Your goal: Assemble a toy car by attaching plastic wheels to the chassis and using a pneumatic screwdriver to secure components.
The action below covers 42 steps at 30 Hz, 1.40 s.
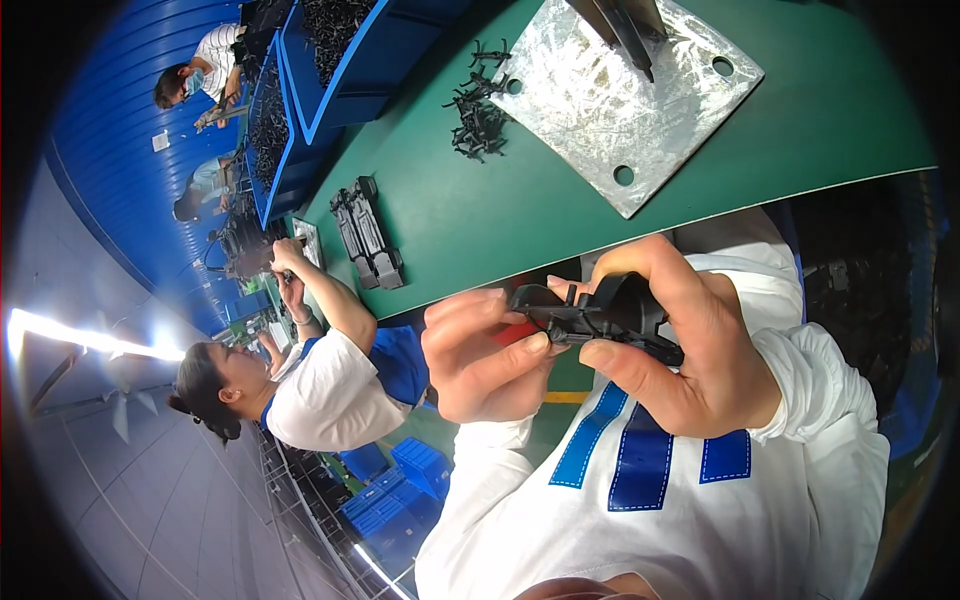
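Observation:
A black plastic part (590,318) with a rounded end is held up in front of my chest, just off the table's near edge. My left hand (485,360) pinches its left end between thumb and fingers. Around its right side curls my right hand (690,345), thumb below and fingers over the top. Some of the part is hidden behind my fingers. On the green table (440,210) lie two long black plastic parts (367,235) side by side. Farther back is a small heap of thin black pieces (478,125).
A scuffed metal plate (620,110) with corner holes carries an upright metal post at the back. Blue bins (335,100) of black pieces stand at the far left. A co-worker (310,390) works to my left; stacked blue crates (400,490) sit on the floor.

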### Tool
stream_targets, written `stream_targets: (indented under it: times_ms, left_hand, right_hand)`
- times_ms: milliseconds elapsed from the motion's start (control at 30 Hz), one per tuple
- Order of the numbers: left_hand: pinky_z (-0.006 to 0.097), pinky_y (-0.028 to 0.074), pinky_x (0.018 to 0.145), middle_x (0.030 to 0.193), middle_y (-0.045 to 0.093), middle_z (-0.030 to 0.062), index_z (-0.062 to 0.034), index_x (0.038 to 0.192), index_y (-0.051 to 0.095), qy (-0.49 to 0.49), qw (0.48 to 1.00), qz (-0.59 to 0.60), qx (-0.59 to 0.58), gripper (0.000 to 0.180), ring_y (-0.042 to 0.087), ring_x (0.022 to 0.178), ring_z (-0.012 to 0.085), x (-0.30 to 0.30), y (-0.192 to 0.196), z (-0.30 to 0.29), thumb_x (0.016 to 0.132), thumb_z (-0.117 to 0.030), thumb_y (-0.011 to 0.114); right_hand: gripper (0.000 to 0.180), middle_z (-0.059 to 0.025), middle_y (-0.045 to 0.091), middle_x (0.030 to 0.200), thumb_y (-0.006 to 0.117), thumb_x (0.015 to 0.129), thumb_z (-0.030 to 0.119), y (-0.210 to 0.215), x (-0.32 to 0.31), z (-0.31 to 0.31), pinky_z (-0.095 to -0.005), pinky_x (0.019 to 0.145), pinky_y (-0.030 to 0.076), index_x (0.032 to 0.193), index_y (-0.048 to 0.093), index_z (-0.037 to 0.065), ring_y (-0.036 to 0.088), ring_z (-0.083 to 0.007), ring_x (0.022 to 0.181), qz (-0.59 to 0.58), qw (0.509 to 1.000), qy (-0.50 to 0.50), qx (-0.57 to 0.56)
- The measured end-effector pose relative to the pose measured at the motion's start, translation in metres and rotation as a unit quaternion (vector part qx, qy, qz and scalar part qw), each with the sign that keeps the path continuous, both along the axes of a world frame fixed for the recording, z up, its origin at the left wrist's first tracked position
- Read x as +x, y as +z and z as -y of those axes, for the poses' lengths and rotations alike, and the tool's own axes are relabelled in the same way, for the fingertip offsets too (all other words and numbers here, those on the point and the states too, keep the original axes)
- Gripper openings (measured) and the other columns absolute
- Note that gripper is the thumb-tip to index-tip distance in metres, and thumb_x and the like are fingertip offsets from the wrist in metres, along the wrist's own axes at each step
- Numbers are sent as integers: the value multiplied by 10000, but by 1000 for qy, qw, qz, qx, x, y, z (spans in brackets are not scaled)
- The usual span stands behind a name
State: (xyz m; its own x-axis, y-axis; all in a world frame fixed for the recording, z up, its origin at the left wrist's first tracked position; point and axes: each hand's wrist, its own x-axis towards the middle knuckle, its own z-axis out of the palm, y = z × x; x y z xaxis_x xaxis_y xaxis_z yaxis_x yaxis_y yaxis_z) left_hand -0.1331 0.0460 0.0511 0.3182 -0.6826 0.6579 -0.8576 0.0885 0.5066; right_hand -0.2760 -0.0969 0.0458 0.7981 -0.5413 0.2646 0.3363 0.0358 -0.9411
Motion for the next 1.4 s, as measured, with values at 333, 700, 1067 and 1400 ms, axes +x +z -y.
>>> stream_targets:
  times_ms: [333, 700, 1067, 1400]
  left_hand:
    - [382, 585, 729, 1058, 596, 186, -21, 1003, 492, -79, 972, -218, -37, 502, 634, 883, 289, 1, -1, 9, 680, -61, 875]
    - [325, 504, 855, 1142, 591, 182, 15, 1127, 544, -78, 906, -409, 74, 430, 616, 1008, 228, 4, 4, 6, 768, -40, 775]
    - [342, 533, 832, 990, 662, 210, 64, 956, 576, -76, 854, -509, 76, 195, 656, 920, 242, 1, 8, 2, 804, -3, 678]
    - [343, 508, 847, 949, 669, 194, 36, 946, 527, -39, 867, -494, 53, 196, 641, 925, 235, -10, -6, -3, 808, 14, 664]
  right_hand:
    - [356, -76, 566, 824, 625, 922, 260, -11, 8, 24, -228, 559, 382, 1086, 481, -22, 500, -80, 632, -28, 983, 155, 100]
    - [254, -101, 576, 751, 634, 899, 151, -28, 15, 14, -263, 596, 436, 1040, 513, -23, 544, -116, 669, 33, 994, 48, 93]
    - [238, -93, 606, 726, 631, 884, 134, -22, 14, 17, -274, 595, 450, 1040, 522, -9, 572, -127, 647, 9, 994, 96, 56]
    - [323, -117, 640, 754, 574, 871, 164, -25, 20, 13, -309, 647, 490, 1129, 543, -27, 606, -170, 668, -47, 993, 84, 65]
